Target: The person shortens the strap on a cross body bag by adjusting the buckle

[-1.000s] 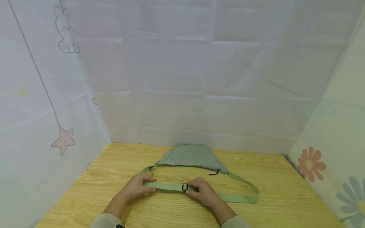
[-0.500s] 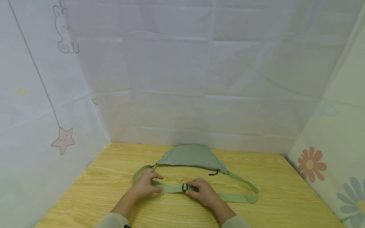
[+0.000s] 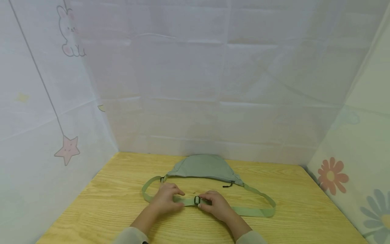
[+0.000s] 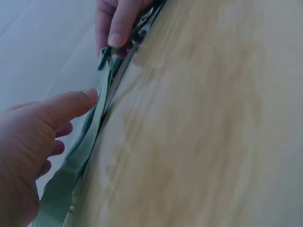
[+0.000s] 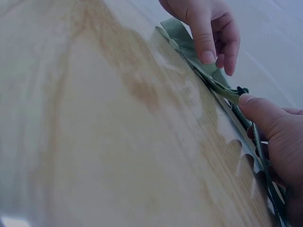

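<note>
White backdrop sheets [image 3: 195,84] stand behind and to the left and right of a wood-grain tabletop [image 3: 289,193]. A grey-green crescent-shaped sling bag [image 3: 204,166] lies at the centre of the tabletop's far side, near the rear sheet. Its pale green webbing strap [image 3: 254,212] loops toward the near side, curving out to left and right. The person's right hand [image 3: 220,205], right of centre, pinches the strap's black slide buckle between thumb and fingers. The left hand [image 3: 166,198], just left of it, holds thumb and fingers well apart about the strap; whether they touch it cannot be told. The slide buckle [image 3: 197,200] sits between the hands. A black zipper pull [image 3: 227,185] trails from the bag's near edge, toward the right.
</note>
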A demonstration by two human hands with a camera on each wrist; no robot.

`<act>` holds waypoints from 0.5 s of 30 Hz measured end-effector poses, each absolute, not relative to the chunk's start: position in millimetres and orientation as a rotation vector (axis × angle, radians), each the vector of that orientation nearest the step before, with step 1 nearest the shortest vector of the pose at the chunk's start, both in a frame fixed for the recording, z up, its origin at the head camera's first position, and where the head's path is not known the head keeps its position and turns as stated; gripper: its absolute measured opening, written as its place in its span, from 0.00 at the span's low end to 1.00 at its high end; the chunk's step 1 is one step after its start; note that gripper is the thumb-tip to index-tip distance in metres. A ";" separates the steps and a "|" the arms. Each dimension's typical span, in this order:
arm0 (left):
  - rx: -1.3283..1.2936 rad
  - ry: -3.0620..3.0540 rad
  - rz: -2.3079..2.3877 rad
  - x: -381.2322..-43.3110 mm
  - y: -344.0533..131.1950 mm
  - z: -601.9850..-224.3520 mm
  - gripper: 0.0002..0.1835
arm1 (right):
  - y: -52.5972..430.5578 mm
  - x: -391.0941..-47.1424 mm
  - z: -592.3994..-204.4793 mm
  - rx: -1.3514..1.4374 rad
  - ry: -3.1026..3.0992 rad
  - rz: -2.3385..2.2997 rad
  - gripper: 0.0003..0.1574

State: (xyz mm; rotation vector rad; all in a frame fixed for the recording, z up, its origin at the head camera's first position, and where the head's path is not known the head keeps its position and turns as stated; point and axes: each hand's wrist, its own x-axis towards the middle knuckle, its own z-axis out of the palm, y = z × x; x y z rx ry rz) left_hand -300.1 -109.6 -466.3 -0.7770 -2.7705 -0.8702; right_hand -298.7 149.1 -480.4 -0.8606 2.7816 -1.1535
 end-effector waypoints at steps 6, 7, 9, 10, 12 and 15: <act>-0.825 -2.806 -0.941 -299.8 -96.6 -470.7 0.23 | 149.9 -299.9 -481.1 -0.853 2.791 -1.133 0.26; -0.825 -2.814 -0.961 -300.0 -94.6 -471.9 0.24 | 150.0 -300.1 -481.2 -0.858 2.791 -1.132 0.26; -0.830 -2.819 -0.992 -300.3 -90.9 -474.2 0.26 | 150.3 -300.3 -481.4 -0.866 2.791 -1.131 0.26; -0.831 -2.817 -1.011 -300.6 -89.1 -475.6 0.26 | 150.4 -300.5 -481.6 -0.869 2.791 -1.131 0.26; -0.826 -2.805 -1.035 -301.3 -86.0 -478.2 0.27 | 150.4 -300.7 -481.7 -0.882 2.792 -1.134 0.26; -0.803 -2.780 -1.073 -302.6 -82.2 -481.8 0.27 | 150.2 -300.8 -481.3 -0.894 2.800 -1.138 0.26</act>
